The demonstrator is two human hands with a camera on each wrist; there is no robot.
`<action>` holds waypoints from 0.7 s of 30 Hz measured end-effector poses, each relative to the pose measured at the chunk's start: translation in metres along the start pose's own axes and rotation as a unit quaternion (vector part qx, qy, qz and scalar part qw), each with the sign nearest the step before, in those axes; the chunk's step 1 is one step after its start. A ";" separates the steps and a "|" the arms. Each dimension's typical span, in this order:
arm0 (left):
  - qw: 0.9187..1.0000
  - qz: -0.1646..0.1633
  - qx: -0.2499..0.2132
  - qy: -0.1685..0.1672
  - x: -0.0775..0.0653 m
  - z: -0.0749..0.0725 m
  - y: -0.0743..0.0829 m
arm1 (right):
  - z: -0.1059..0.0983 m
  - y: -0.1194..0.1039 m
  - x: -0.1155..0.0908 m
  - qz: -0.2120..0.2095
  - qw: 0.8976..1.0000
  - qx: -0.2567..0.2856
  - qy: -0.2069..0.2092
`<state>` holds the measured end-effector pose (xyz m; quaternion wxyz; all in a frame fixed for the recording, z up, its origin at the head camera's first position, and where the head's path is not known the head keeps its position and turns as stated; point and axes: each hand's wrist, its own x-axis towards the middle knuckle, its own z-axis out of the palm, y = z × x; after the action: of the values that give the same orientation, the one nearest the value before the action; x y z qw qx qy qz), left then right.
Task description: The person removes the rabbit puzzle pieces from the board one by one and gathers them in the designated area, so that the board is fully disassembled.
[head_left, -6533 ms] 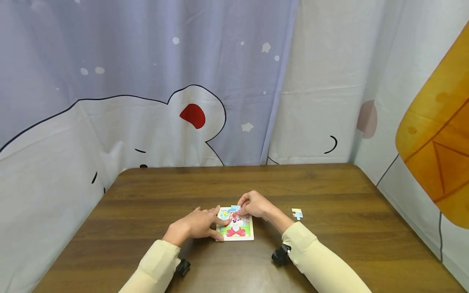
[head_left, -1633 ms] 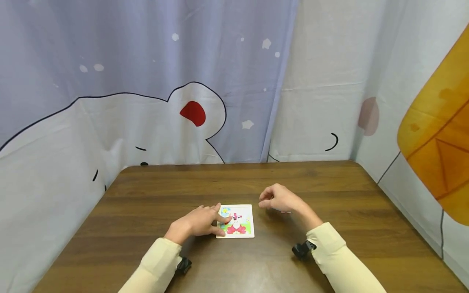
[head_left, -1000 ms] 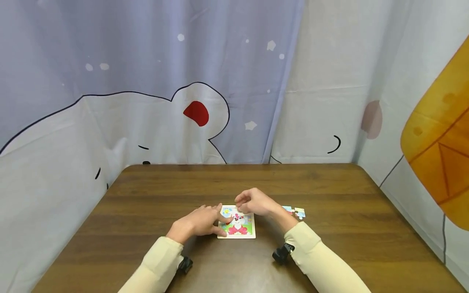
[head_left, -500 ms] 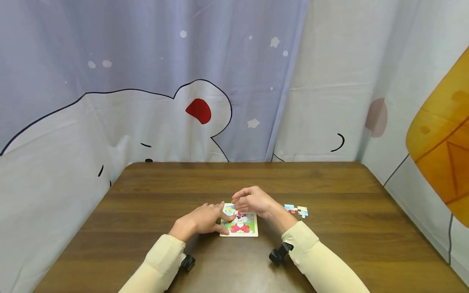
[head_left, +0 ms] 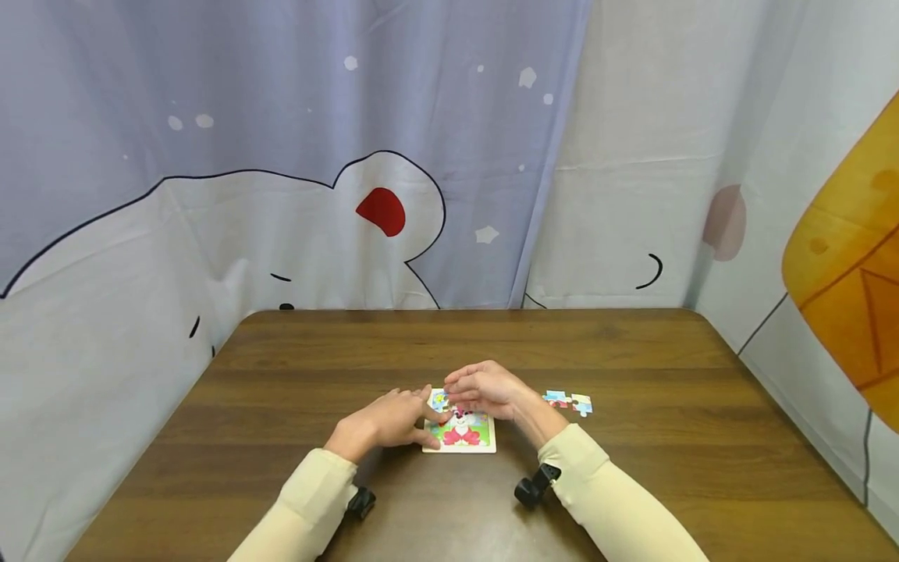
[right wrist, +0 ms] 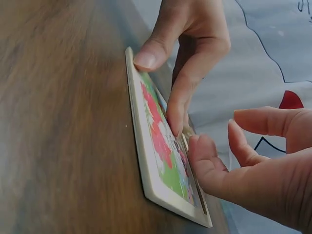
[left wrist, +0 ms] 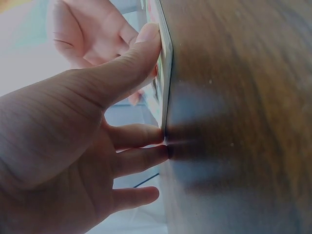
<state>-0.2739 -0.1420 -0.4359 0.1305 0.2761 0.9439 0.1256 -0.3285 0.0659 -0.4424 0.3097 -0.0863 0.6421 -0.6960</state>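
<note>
A small square jigsaw puzzle [head_left: 460, 439] in a pale frame lies on the table, with a pink-and-white cartoon animal on a green and blue ground. My left hand [head_left: 389, 421] spans its left side. The thumb [left wrist: 146, 36] presses on the frame's near corner and a forefinger [right wrist: 180, 105] reaches down onto the picture. My right hand [head_left: 492, 390] hovers over the puzzle's far right part, hiding it in the head view. In the right wrist view its thumb [right wrist: 202, 148] meets the puzzle surface near the edge; the fingers are bent loosely, with nothing visible between them.
Two loose puzzle pieces, a blue-and-pink one [head_left: 556, 399] and a yellow-and-blue one [head_left: 581, 404], lie side by side right of the right hand. The brown wooden table [head_left: 632, 468] runs back to a printed curtain [head_left: 281, 234].
The right hand has gone out to the right and come back over the puzzle. A second loose piece now lies beside the first. The left hand has kept its hold-down place on the puzzle.
</note>
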 end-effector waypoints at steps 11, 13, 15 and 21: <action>1.000 0.007 0.010 0.005 0.001 -0.001 0.000 | 0.008 0.000 0.006 -0.016 0.997 -0.069 0.037; 1.000 0.008 0.010 0.007 0.001 0.000 -0.001 | 0.009 0.001 0.008 -0.014 0.996 -0.080 0.035; 1.000 0.011 0.012 0.009 0.000 0.000 -0.001 | 0.011 0.003 0.010 -0.014 0.995 -0.093 0.034; 1.000 0.013 0.009 0.007 0.000 0.000 0.000 | 0.015 0.004 0.014 -0.018 0.991 -0.126 0.046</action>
<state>-0.2739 -0.1427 -0.4355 0.1195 0.2885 0.9423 0.1211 -0.3305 0.0461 -0.4480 0.2539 -0.1044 0.7367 -0.6180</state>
